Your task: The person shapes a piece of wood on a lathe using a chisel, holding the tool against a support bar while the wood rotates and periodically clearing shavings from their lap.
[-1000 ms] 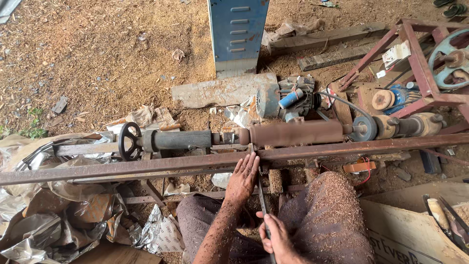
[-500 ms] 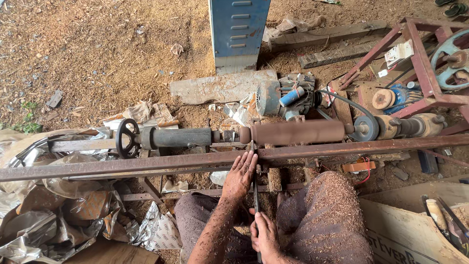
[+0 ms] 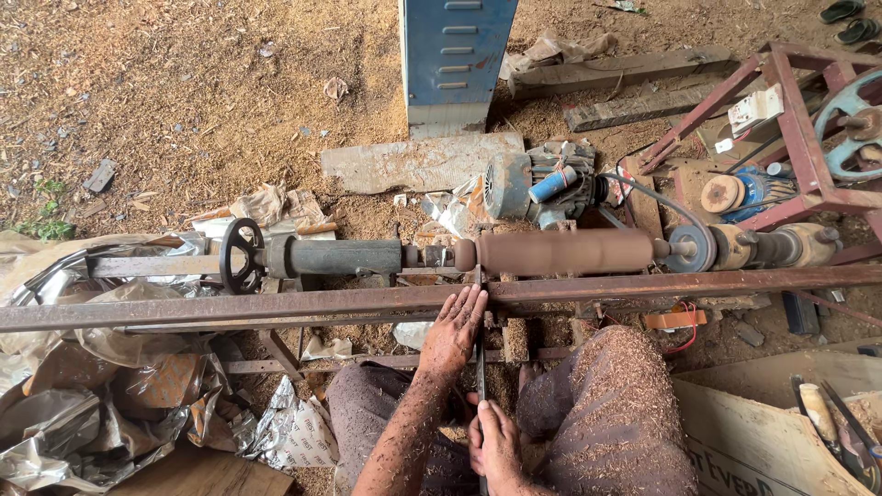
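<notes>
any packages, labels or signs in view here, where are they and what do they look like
Cardboard box: bottom right beside the person's knee, tan, flat panel with dark printing.
White tag: upper right on the red metal frame, small crumpled rectangle.
Silver wrapping: bottom left, crinkled foil sheets, some white with faint print.
No screens.

The long rusty steel rail (image 3: 276, 308) is barring the way forward to the brown wooden cylinder (image 3: 565, 252) spinning just beyond it. Crumpled silver foil sheets (image 3: 110, 404) are crowding the left side. Sawdust-covered ground (image 3: 184, 101) beyond the machine is lying open.
</notes>
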